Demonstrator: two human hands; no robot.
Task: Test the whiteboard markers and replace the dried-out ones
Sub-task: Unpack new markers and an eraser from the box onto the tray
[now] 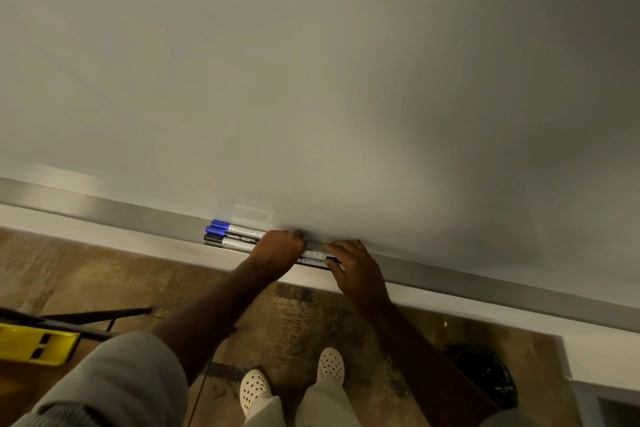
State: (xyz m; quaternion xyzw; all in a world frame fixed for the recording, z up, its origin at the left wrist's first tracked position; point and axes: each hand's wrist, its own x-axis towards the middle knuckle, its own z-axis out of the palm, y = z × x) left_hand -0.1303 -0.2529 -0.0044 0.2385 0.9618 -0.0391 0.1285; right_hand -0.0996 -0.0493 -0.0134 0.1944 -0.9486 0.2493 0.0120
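Lying on tray [138, 218]: three markers [230, 236], two blue-capped, one black, side by side.
Left hand [277, 250]: curled over their barrels, gripping.
Right hand [356, 265]: fingers on the far ends; grip unclear.
Handling: likely light, stiff, slick; hold mid-barrel.

Three markers: two blue-capped markers [221, 227], one black-capped marker [216, 239]; possibly more hidden under two hands [277, 250].

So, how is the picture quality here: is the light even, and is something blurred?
Head view: dim, warm light; the whiteboard darkens toward the right, with a soft shadow above the right hand; the edges bend from the wide lens; the marker labels are slightly soft.
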